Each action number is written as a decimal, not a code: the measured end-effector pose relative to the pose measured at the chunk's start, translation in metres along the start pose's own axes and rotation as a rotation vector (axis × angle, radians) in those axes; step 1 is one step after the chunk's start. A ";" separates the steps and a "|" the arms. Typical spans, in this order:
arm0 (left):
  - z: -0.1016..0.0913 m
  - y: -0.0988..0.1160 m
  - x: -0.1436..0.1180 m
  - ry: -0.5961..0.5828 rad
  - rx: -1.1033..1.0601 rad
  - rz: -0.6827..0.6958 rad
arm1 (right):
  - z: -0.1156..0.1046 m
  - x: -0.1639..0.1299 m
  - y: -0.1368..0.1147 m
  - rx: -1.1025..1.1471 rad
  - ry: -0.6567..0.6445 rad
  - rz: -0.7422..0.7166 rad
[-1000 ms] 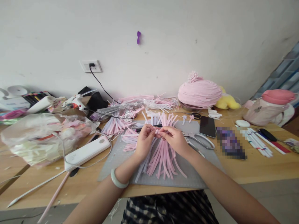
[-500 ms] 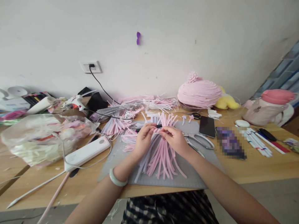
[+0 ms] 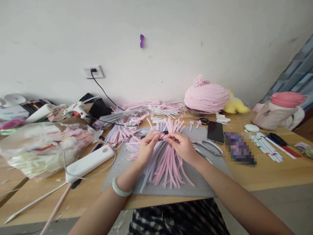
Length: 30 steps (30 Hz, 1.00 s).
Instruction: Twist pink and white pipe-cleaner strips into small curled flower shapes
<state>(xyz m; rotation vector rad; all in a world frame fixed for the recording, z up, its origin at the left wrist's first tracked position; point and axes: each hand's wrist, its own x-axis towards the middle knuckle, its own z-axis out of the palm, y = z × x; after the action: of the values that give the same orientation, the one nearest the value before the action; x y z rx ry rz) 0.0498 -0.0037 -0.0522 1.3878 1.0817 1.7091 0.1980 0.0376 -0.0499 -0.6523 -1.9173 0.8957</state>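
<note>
Pink fuzzy piece (image 3: 164,137) runs roughly sideways between the left grip (image 3: 148,145) and right grip (image 3: 182,145), both pinching it, equally near, above fanned pink strips (image 3: 168,168).

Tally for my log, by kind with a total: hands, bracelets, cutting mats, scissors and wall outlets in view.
Hands: 2 (left hand, right hand)
Bracelet: 1
Cutting mat: 1
Scissors: 2 (silver-handled pair, black-handled pair)
Wall outlet: 1
Total: 7
</note>
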 end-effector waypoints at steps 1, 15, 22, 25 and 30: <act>0.000 0.000 0.000 -0.003 -0.004 -0.013 | 0.000 0.000 0.000 -0.007 -0.001 -0.005; 0.003 0.001 0.001 -0.102 -0.087 -0.152 | -0.002 0.000 -0.001 -0.002 -0.012 -0.014; 0.005 0.004 0.000 -0.096 -0.076 -0.150 | -0.001 0.002 0.000 0.073 0.000 0.056; 0.004 0.007 0.001 -0.076 -0.071 -0.149 | -0.001 0.002 -0.001 0.046 0.002 0.030; 0.001 0.008 0.002 -0.070 -0.194 -0.188 | -0.005 0.000 -0.008 -0.077 0.062 -0.174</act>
<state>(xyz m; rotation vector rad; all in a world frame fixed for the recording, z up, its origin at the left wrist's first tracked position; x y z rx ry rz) 0.0508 -0.0048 -0.0440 1.1773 0.9491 1.5724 0.2022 0.0344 -0.0421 -0.5420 -1.9274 0.6881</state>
